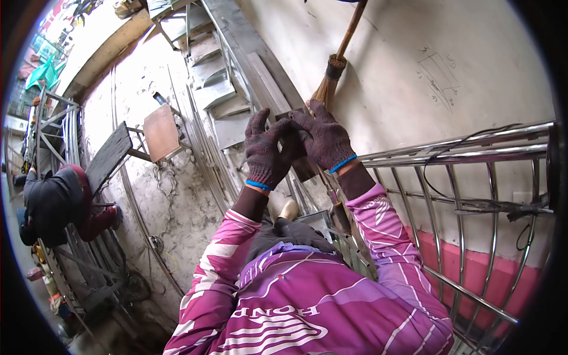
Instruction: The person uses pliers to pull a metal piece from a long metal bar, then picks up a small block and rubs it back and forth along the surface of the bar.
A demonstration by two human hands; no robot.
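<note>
Mid-frame, the gloved left hand (269,151) and right hand (326,141) are both gripping 1 dark metal piece (305,169), just below a broom (331,74).

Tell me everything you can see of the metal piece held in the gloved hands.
The metal piece is a dark grey, flat-sided bar with a dull surface. The left hand and right hand, both gloved in dark knit, close around it and hide most of it; one squared end shows below them. It is held tilted, with the bristles of a broom just behind.
</note>
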